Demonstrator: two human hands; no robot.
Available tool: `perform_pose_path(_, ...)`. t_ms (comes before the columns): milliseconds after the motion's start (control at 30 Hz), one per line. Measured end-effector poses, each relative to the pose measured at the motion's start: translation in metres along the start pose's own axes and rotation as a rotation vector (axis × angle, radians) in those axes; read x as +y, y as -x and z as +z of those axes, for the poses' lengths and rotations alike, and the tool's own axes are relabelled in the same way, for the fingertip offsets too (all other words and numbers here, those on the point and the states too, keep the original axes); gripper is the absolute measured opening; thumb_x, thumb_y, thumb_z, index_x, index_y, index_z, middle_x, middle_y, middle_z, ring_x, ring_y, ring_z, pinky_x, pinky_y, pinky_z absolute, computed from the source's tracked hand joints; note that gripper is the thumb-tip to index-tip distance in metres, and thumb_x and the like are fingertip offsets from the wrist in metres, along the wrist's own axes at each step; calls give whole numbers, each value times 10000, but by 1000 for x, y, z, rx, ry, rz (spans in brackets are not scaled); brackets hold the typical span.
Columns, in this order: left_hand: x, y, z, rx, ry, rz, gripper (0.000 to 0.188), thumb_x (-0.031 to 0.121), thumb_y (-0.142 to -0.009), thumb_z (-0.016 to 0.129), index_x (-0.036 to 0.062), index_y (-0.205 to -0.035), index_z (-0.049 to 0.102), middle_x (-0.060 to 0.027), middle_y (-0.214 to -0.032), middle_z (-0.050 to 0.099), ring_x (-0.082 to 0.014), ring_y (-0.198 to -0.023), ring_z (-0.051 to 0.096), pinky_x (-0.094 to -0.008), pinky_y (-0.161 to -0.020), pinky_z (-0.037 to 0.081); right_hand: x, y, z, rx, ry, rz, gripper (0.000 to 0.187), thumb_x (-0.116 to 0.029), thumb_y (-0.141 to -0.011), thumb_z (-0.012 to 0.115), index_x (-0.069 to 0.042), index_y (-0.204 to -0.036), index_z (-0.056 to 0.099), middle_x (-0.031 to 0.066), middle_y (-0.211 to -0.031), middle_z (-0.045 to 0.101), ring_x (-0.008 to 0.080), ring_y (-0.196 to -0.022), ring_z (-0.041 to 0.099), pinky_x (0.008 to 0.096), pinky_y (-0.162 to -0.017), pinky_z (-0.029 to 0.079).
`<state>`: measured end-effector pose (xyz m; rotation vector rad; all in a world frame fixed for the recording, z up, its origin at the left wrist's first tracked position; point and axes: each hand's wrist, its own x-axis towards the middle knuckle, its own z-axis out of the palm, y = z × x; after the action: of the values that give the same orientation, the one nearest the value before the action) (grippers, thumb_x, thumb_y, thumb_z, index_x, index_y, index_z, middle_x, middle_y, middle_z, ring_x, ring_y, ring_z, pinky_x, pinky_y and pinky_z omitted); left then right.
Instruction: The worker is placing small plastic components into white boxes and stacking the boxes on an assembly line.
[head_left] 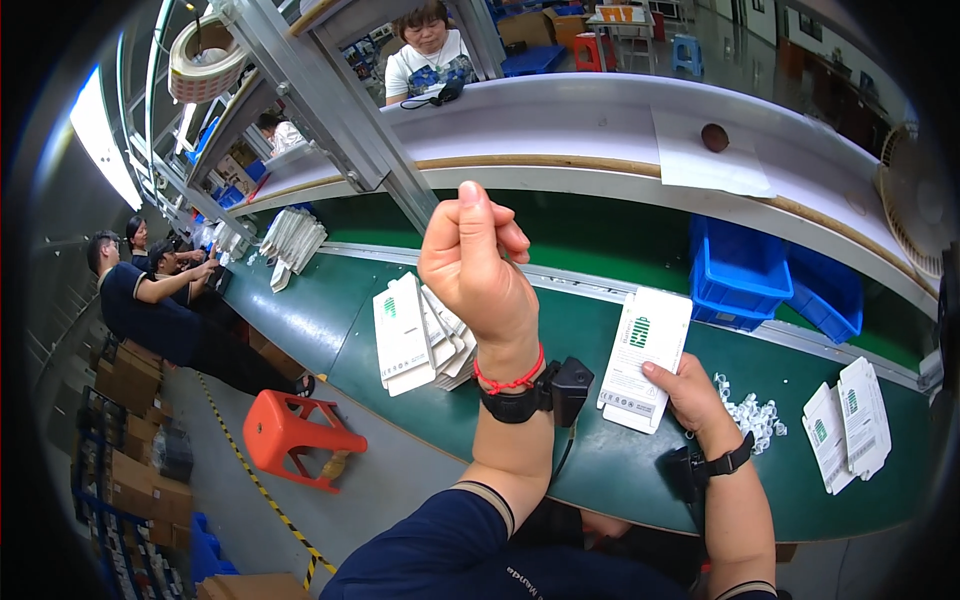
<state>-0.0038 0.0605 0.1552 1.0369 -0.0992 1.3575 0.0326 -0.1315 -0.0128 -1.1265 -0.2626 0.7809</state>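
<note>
Bearing print (639, 333) (green), carton (630, 376) sits in right hand (695, 398).

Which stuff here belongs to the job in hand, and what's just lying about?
Likely the job:
flat white carton in the right hand's grip
left carton stack
cartons at far right
small clear pieces

Probably just about:
orange stool
blue bins
round brown object on the shelf

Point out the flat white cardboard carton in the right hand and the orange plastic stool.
Flat white cardboard carton (632, 357), head view: printed upper face.
Orange plastic stool (270, 430), head view: seat.
</note>
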Motion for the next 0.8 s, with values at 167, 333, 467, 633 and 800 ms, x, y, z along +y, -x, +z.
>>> perform_pose_path(167,-3,5,3,-51,-71,-53,300,204,-871,530,51,-613,511,-15,-486,453,-82,-406,421,-189,-375,287,2,-1,-6,2,28,-4,316,-106,-818,590,68,-1076,536,131,-1016,601,185,-897,584,297,-803,461)
perform_pose_path(333,-2,3,7,-99,-59,-143,297,200,-856,554,43,-607,517,4,-484,464,-51,-417,416,-177,-383,283,0,-3,-4,-24,19,-2,319,-78,-819,579,64,-1097,512,133,-1039,590,201,-914,585,316,-826,463)
perform_pose_path(467,-10,5,7,-201,-92,-198,290,195,-861,542,44,-615,516,-17,-475,454,-69,-391,402,-179,-365,279,-3,-4,-3,-33,-37,19,327,-75,-820,578,53,-1113,508,136,-1052,586,208,-928,584,323,-831,467)
perform_pose_path(633,-21,17,14,-373,-154,-383,283,204,-848,567,50,-614,528,-10,-480,468,-59,-389,407,-173,-366,282,-6,-2,-7,-55,-88,16,330,-65,-811,586,47,-1112,510,139,-1057,585,219,-936,586,338,-835,471)
perform_pose_path(800,-66,45,-6,-567,-367,-549,149,185,-822,603,62,-744,571,15,-587,530,-37,-487,464,-165,-435,343,8,-8,-9,-78,-126,-11,297,-48,-813,573,53,-1090,532,129,-1046,591,218,-939,578,327,-834,459)
